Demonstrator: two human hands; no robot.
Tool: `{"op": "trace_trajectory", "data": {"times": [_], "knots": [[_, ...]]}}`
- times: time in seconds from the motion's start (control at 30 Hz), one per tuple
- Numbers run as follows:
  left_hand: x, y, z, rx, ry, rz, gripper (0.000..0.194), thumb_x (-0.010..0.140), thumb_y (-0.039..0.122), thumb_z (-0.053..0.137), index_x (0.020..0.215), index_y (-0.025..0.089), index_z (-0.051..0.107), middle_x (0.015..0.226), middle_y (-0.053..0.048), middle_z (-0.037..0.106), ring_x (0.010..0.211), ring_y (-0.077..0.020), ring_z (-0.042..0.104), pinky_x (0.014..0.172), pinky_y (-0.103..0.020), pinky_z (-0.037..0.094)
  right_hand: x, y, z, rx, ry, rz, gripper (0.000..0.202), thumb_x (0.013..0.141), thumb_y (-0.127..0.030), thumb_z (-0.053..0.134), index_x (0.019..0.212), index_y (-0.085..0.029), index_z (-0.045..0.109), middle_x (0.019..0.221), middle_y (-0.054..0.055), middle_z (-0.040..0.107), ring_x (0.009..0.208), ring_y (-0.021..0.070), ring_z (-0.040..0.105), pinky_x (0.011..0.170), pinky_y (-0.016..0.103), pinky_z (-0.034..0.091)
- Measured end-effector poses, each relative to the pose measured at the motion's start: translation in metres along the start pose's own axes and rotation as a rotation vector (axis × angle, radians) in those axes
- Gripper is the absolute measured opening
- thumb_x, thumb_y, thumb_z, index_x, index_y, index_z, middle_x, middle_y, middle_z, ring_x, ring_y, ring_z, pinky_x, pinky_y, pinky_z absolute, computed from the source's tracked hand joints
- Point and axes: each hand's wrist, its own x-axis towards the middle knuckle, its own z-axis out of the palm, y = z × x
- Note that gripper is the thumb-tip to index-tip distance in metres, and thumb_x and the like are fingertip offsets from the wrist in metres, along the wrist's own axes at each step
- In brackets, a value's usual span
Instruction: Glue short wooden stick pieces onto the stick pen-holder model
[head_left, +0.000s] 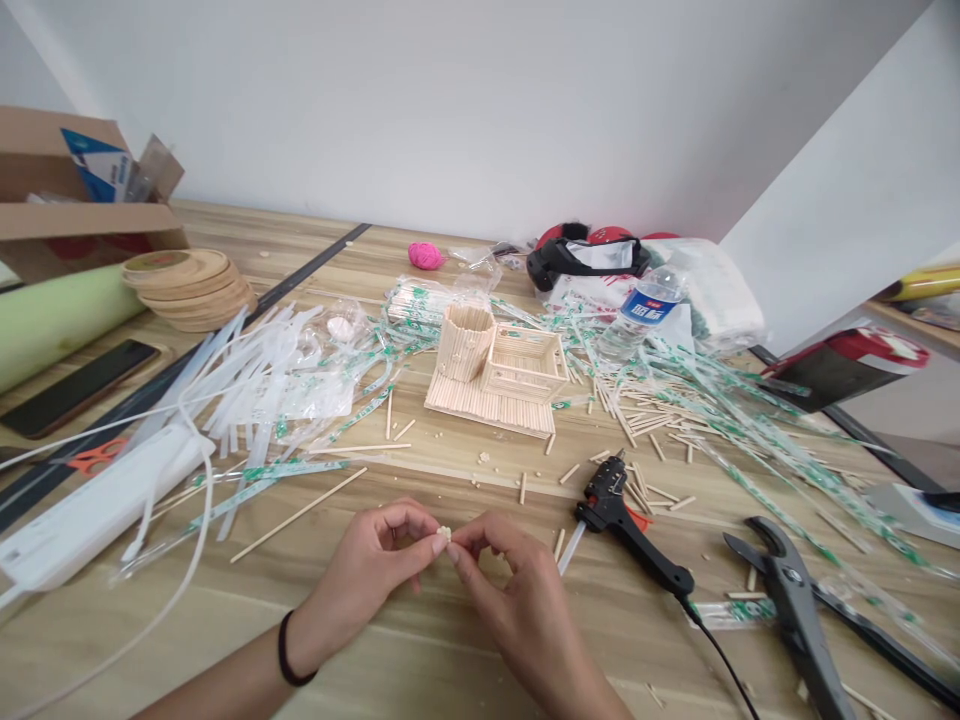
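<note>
Left hand [360, 565] and right hand [521, 590] pinch a small pale piece [444, 536] between them

Both hands are closed at the fingertips on the small pale piece, which sits right where the two thumbs and forefingers come together, at the right-hand edge of the left hand and the left-hand edge of the right. Its exact shape is too small to tell. A dark band [286, 650] circles the left wrist.

Just beyond the fingers, pale crumbs [484, 458] dot the wood-grained tabletop [420, 475]. Farther out, directly ahead of the hands, stands a stick model [487, 405]: a flat base carrying an upright round holder on the left and an open rectangular box on the right. A bundle of wrapped sticks [420, 303] lies behind it, with a pink ball of yarn [426, 256] beyond.

To the right of the right hand rests a black glue gun [619, 510], a translucent stick at its back end, and farther right a large cutting tool [796, 590] with its jaws apart. Loose sticks [652, 405] and green-printed plastic wrappers [772, 430] spread past them, near a clear bottle [651, 308].

On the left, a long stick [300, 515] lies near the hand; translucent strips [259, 375], a white power strip [105, 500], orange-handled scissors [97, 456] and a dark phone [79, 387] are farther out, with stacked wooden discs [187, 288] behind.
</note>
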Motion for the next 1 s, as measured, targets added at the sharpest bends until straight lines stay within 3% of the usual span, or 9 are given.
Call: {"op": "trace_trajectory", "data": {"times": [0.23, 0.47, 0.67, 1.0], "knots": [[0.0002, 0.0022, 0.0024, -0.059, 0.016, -0.040, 0.023, 0.070, 0.037, 0.071, 0.069, 0.015, 0.067, 0.062, 0.001, 0.056, 0.056, -0.0113, 0.048, 0.046, -0.019, 0.041, -0.0005, 0.0008, 0.0023, -0.059, 0.021, -0.035, 0.011, 0.084, -0.017, 0.056, 0.076, -0.021, 0.061, 0.071, -0.001, 0.064, 0.068, 0.0153, 0.060, 0.064, 0.026, 0.044], [0.0000, -0.0006, 0.0013, -0.125, 0.057, -0.068, 0.027, 0.067, 0.040, 0.075, 0.069, 0.014, 0.070, 0.062, 0.000, 0.059, 0.054, -0.0110, 0.048, 0.045, -0.019, 0.040, 0.0004, 0.0020, 0.0023, -0.326, 0.208, -0.356, 0.009, 0.085, -0.012, 0.057, 0.083, -0.021, 0.060, 0.076, 0.000, 0.067, 0.068, 0.0153, 0.059, 0.065, 0.030, 0.039], [0.0004, -0.0018, 0.0006, -0.151, 0.040, -0.060, 0.024, 0.066, 0.037, 0.077, 0.068, 0.014, 0.071, 0.062, 0.000, 0.060, 0.058, -0.0117, 0.050, 0.046, -0.018, 0.041, 0.0017, 0.0027, 0.0009, -0.466, 0.196, -0.471, 0.010, 0.086, -0.011, 0.056, 0.091, -0.019, 0.060, 0.080, 0.002, 0.069, 0.069, 0.0153, 0.061, 0.065, 0.031, 0.037], [-0.0001, -0.0017, 0.0027, -0.178, 0.014, -0.060, 0.018, 0.070, 0.032, 0.075, 0.072, 0.015, 0.069, 0.065, 0.001, 0.062, 0.057, -0.0096, 0.051, 0.046, -0.017, 0.041, 0.0007, 0.0003, -0.0003, -0.666, 0.139, -0.522, 0.013, 0.087, -0.009, 0.050, 0.081, -0.017, 0.058, 0.070, 0.002, 0.066, 0.061, 0.0166, 0.056, 0.061, 0.032, 0.034]]}}
